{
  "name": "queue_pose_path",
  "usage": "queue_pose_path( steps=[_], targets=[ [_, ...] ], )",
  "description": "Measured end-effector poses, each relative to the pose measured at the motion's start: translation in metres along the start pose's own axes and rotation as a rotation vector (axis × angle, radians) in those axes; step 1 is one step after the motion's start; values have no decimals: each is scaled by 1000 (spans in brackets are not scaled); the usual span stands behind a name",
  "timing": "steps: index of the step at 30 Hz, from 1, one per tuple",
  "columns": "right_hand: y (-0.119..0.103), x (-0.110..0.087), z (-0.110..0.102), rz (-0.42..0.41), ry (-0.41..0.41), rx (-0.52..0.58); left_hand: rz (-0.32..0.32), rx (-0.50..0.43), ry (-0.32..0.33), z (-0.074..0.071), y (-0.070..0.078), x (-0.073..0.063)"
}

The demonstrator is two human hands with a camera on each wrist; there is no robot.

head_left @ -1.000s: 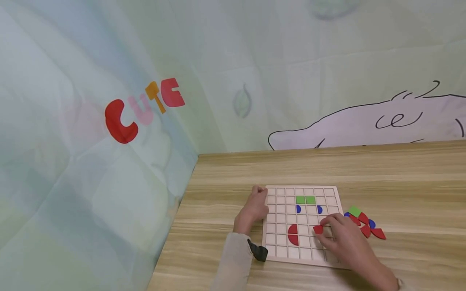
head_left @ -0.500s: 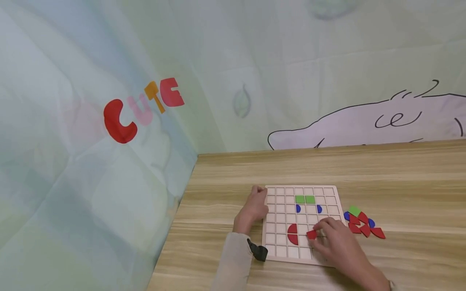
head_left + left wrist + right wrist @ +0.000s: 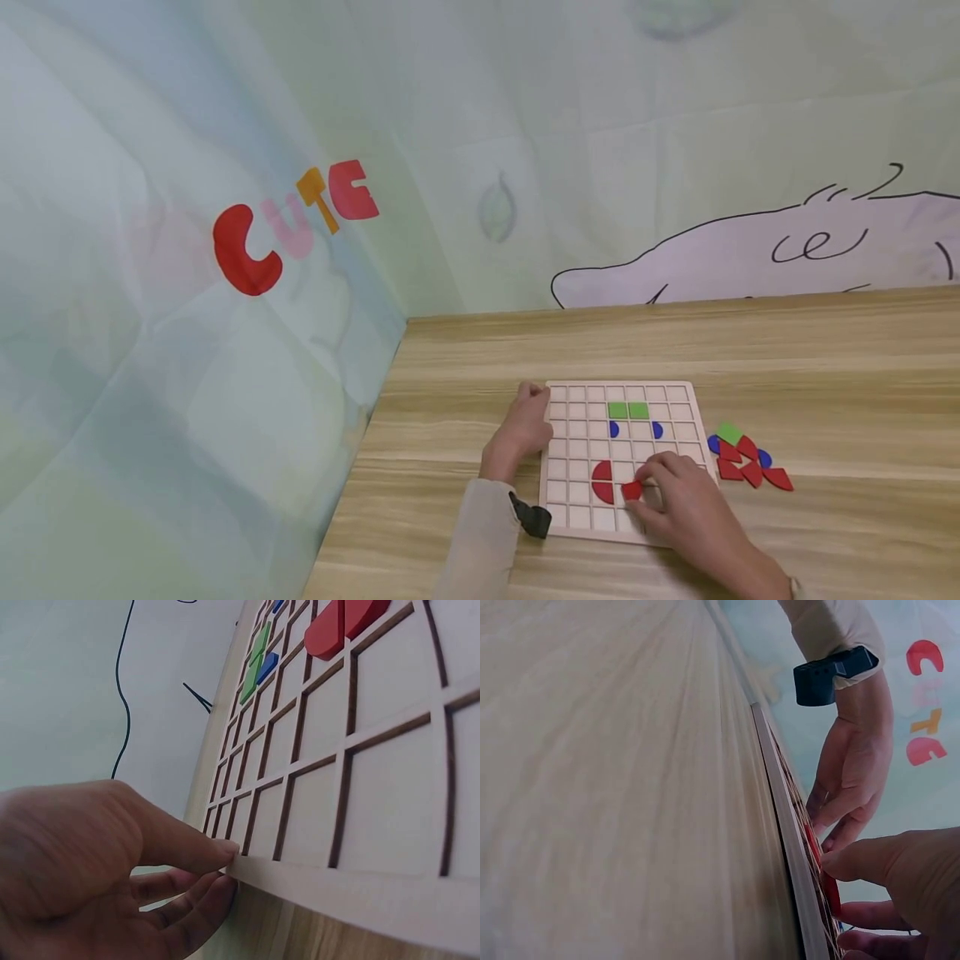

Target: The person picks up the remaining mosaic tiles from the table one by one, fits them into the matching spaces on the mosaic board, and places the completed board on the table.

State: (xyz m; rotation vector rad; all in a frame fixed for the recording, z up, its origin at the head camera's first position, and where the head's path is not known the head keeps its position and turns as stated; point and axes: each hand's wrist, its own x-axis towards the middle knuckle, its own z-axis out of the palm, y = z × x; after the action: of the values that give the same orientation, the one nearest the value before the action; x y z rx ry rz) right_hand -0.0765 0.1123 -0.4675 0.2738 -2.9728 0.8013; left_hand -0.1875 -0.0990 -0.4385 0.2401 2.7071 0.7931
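A wooden grid board (image 3: 577, 470) lies on the table. My left hand (image 3: 527, 425) grips its left edge, thumb on the frame and other fingers below it, as the left wrist view shows. Thumb and fingertips of my right hand (image 3: 690, 504) pinch a red quarter-circle tile (image 3: 632, 492), close over a cell just right of two red quarter-circle tiles (image 3: 602, 472) that form a half disc. Higher on the board sit two green square tiles (image 3: 638, 410), with two blue half-circle tiles (image 3: 657, 430) in the row below. The right hand covers the board's lower right cells.
Right of the board lies a loose cluster of tiles: a green square (image 3: 729, 434), several red quarter circles (image 3: 778, 478) and blue pieces (image 3: 764, 458). A printed cloth backdrop (image 3: 480, 150) rises behind and left of the wooden table (image 3: 465, 350).
My right hand has carried the red tile left and slightly toward me over the board, up to the red half disc. The left hand has stayed at the board's edge.
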Motion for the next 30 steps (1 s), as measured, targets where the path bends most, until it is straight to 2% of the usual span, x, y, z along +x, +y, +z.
queue_pose_path(
  steps=[13, 24, 30],
  targets=[
    [-5, 0, 2, -39, 25, -22, -2, 10, 1, 0, 1, 0],
    [-4, -2, 5, -77, 66, -18, 21, 8, 5, -1, 0, 0],
    [-4, -2, 1, -46, 24, -5, 13, 13, -1, -1, 0, -1]
  ],
)
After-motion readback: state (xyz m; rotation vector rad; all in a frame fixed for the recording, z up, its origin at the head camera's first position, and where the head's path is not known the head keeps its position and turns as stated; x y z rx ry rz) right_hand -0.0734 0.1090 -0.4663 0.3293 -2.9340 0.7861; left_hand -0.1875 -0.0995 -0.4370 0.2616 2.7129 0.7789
